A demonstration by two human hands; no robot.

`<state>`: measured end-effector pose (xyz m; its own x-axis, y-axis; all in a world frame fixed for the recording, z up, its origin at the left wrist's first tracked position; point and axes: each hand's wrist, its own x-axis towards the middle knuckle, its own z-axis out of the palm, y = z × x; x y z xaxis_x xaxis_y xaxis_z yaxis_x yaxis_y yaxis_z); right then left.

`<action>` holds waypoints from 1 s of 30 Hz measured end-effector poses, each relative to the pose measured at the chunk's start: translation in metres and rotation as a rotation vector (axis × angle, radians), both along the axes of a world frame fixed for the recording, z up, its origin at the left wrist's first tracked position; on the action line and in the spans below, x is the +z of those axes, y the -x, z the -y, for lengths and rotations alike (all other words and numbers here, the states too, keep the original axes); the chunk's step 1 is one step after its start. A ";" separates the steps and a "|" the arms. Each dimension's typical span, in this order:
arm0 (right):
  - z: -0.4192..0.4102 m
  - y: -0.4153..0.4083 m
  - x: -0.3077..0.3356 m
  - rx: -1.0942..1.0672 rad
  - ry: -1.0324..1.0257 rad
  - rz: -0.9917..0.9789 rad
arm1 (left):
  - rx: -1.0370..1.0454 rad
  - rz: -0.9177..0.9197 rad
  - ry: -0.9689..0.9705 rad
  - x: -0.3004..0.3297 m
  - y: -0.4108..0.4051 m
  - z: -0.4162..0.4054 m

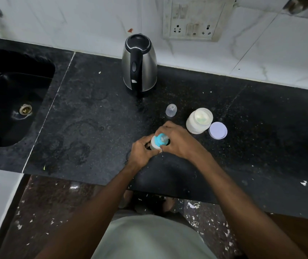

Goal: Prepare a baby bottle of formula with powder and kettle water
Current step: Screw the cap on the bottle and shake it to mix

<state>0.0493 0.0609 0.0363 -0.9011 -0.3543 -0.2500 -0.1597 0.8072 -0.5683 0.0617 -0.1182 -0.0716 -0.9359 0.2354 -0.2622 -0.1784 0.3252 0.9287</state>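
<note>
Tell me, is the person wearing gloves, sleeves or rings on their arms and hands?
No gloves or sleeves show. Both forearms are bare right up to the bottom of the picture. The left hand and the right hand are bare too, and I can see no ring, watch or bracelet. A pale grey-green garment covers the body below.

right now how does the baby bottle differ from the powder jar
The baby bottle is gripped by both hands; the powder jar stands untouched. The bottle carries a blue collar; the jar is open, its lid lying beside it. The jar looks wider. Both are on the black counter.
</note>
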 end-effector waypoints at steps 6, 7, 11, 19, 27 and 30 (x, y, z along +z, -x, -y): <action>0.013 0.009 -0.001 0.121 -0.117 -0.007 | 0.031 -0.004 0.021 0.000 -0.001 -0.001; 0.014 0.011 0.000 0.129 -0.130 -0.005 | 0.031 0.000 0.024 0.000 -0.001 -0.002; 0.022 0.013 0.000 0.143 -0.176 0.000 | 0.024 0.006 0.045 -0.002 0.000 -0.001; 0.027 0.011 0.000 0.017 -0.287 -0.038 | 0.032 -0.013 -0.002 0.000 -0.001 -0.003; 0.019 0.009 0.003 0.041 -0.374 -0.046 | 0.034 -0.032 -0.017 0.006 -0.003 -0.004; 0.017 0.005 0.004 0.163 -0.347 -0.071 | 0.038 -0.008 0.020 0.003 -0.002 -0.004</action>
